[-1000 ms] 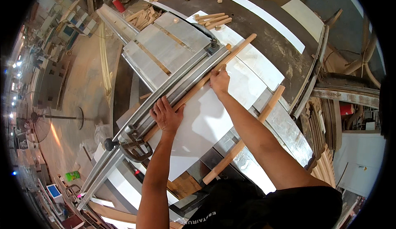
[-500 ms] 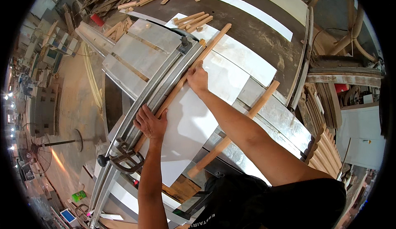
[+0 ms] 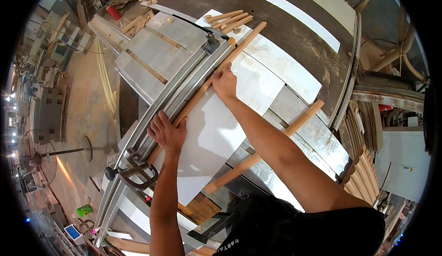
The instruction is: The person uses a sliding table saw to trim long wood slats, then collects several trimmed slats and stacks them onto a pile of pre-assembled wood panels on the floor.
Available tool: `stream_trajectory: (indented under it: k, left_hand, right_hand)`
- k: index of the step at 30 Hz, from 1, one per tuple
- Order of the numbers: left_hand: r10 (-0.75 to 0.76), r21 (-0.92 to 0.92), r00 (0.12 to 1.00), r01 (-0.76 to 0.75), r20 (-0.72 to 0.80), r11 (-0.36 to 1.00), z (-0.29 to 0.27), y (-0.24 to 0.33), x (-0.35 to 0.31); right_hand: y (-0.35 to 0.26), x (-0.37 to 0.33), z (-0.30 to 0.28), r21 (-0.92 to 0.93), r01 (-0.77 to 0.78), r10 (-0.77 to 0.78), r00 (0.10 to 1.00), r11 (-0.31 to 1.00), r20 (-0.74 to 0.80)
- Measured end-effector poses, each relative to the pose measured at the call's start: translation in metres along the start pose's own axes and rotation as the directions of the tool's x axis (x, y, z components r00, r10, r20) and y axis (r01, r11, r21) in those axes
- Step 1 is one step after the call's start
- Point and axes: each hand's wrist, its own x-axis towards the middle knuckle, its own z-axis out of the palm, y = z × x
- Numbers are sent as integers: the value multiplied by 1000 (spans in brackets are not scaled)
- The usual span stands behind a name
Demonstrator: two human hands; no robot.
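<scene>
The right hand (image 3: 224, 83) has its fingers curled down onto the rod (image 3: 199, 96), closed on it. The left hand (image 3: 168, 134) sits astride it, thumb on the right side and fingers reaching over toward the rail (image 3: 198, 82); how hard it squeezes, I cannot tell. The rod lies under both grips, its long axis slanting from lower left to upper right, alongside the rail (whether it touches all the way along is hidden by the hands). The right hand is nearer the far end, the left nearer the end by the clamp (image 3: 142, 177).

To the right spreads a white sheet (image 3: 207, 136). A second rod (image 3: 235, 170) crosses beneath the right forearm, well apart from both grips. Past the first rod's far end, short sticks (image 3: 230, 21) lie in a small heap, with the brown surface (image 3: 299, 51) beyond.
</scene>
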Motion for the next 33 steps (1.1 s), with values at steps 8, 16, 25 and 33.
stream_trajectory:
  k: [8, 16, 25, 33]
  left_hand:
    - [4, 11, 1000, -4, -8, 1000, 0, 0, -1]
    - [1, 22, 1000, -1, 4, 1000, 0, -1, 0]
    - [-51, -35, 998, 52, 49, 998, -2, 0, -2]
    - [-106, -69, 994, 108, 25, 992, -7, 10, 0]
  right_hand:
    - [-2, -2, 1, -15, 11, -11, 1000, 1000, -25]
    - [6, 4, 7, -29, 18, -18, 1000, 999, -25]
    - [7, 3, 8, 26, -13, 13, 1000, 1000, -14]
    - [13, 8, 10, -25, -14, 14, 1000, 1000, 1]
